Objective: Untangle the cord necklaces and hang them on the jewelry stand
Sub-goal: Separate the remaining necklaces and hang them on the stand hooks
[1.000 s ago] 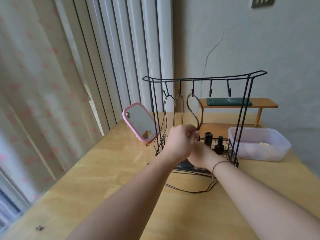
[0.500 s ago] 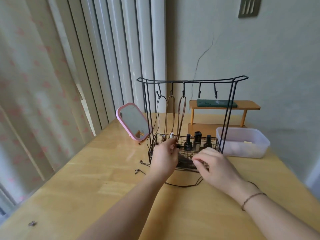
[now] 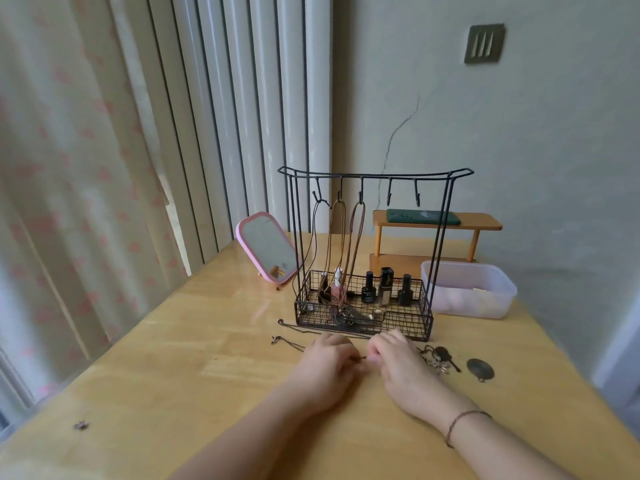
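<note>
On the left of the wooden table [image 3: 145, 386], a pink mirror [image 3: 266, 251] leans beside the jewelry stand [image 3: 374, 174]. Three cord necklaces [image 3: 356, 244] now hang from its left hooks, the third just placed; a second ago both hands were raised at that hook, and two hooks on the right stay bare. Both hands have since dropped to the tabletop in front of the stand's basket.

The left hand [image 3: 327, 362] rests low with fingers curled, pinching one end of a thin dark cord [image 3: 360, 357] that shows between the hands. More loose cord [image 3: 294, 327] trails leftward on the table, ending in small clasps.

The right hand [image 3: 398, 355] meets it from the other side, fingertips pinching the same short stretch of cord. Just right of it lies a tangle of pendants [image 3: 440, 358] and a dark oval charm [image 3: 479, 368].

The shift suggests that hanging the third necklace is finished and the person is starting to pick apart the next knot.
</note>
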Tool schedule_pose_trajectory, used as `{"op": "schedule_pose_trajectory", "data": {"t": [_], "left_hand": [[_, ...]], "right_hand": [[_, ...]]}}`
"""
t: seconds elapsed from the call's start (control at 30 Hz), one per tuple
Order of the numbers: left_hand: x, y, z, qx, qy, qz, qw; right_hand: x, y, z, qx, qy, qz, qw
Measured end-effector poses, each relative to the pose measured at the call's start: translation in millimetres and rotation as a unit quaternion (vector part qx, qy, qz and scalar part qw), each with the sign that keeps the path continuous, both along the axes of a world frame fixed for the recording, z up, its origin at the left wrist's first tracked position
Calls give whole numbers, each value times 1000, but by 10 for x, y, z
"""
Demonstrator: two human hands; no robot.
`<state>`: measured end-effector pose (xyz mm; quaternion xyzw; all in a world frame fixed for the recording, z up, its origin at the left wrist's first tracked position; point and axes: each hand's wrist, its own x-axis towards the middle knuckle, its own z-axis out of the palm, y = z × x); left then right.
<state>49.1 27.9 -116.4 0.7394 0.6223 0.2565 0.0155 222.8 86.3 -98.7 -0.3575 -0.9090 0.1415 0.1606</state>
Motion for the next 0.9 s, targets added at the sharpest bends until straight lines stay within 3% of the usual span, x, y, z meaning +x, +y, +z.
{"op": "schedule_pose_trajectory", "data": {"t": [0.1,0.2,0.27,0.43,0.53,0.77,0.9], "left_hand": [[19,-82,119,15,-135,-4,991],[-21,-191,385,-62,-338,-23,939],[-63,-248,578,-90,-352,-38,931],[-89,-294,1053,-80,-362,-59,927],[-84,-291,1234,-66,-349,-74,932],[-78,-283,1564,-45,-388,-82,917],[88,-250,1830,8,-335,-123,934]], "right_hand": [[138,-46,53,-80,126,5,989],[264,-44,159,-185,190,0,964],[350,-28,239,-270,233,17,934],[535,-33,501,-499,431,126,741],[526,-46,646,-534,461,174,687],[443,-201,1068,-478,449,199,728],[291,-314,1454,-484,394,181,760]]}}
